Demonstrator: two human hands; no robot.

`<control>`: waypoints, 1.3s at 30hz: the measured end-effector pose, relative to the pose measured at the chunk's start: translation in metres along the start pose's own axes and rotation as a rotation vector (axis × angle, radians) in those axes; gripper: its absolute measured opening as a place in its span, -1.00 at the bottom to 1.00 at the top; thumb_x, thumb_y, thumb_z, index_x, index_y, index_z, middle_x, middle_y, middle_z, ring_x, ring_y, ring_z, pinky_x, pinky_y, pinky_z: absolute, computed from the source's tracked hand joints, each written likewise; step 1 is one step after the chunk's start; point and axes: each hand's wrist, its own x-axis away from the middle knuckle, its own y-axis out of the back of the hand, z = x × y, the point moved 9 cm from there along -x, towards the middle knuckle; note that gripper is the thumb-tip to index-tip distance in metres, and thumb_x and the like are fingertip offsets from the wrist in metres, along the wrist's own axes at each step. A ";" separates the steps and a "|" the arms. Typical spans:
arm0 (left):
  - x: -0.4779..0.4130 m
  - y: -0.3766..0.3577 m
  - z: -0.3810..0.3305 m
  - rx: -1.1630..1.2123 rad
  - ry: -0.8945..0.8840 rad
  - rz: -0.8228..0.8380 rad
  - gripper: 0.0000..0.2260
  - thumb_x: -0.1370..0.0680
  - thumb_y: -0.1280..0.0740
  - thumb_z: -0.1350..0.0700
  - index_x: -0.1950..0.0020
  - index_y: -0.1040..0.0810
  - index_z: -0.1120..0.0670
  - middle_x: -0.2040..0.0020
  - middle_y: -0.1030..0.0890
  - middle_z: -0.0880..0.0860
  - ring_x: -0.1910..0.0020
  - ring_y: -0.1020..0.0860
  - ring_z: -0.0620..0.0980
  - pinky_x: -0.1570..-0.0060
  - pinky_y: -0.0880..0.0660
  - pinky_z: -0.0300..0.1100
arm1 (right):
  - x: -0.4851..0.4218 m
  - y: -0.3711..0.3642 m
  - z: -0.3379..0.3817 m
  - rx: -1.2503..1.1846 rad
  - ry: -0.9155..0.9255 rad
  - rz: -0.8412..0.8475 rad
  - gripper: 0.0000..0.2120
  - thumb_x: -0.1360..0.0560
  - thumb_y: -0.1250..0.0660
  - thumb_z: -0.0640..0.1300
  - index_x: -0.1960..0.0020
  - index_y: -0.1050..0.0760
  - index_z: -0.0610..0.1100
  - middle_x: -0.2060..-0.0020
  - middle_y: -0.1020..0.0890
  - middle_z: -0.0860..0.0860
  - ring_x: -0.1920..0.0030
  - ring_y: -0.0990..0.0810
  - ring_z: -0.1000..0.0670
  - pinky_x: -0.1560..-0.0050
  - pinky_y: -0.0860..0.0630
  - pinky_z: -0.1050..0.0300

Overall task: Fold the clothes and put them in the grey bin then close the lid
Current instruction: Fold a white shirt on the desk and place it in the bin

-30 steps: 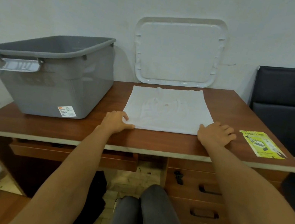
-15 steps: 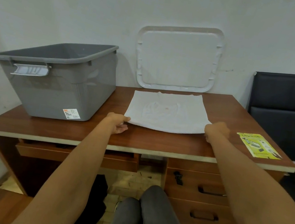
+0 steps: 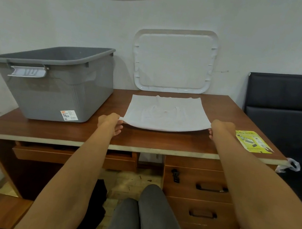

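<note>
I see through one wide-angle head camera, close before the desk [image 3: 161,142], aimed forward and down toward the wall [image 3: 64,8]; the grey bin [image 3: 54,85] at left leans, probably lens distortion.

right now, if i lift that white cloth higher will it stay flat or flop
Probably flop: the near edge of the white cloth sags between the left hand and right hand. Likely light, since pinches at two corners raise it. The far part would probably drag over the smooth desk.
</note>
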 end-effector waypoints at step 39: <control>-0.008 -0.068 -0.018 -1.428 -0.866 0.570 -0.80 -0.59 -0.38 0.14 -0.18 -0.54 -0.08 -0.17 -0.53 0.00 -0.09 -0.52 0.02 -0.06 -0.53 -0.14 | 0.015 -0.030 0.039 -0.077 0.054 -0.030 -0.59 -0.53 -0.33 -0.09 -0.34 -0.52 -0.22 -0.18 -0.64 -0.14 -0.10 -0.67 -0.20 -0.12 -0.65 -0.11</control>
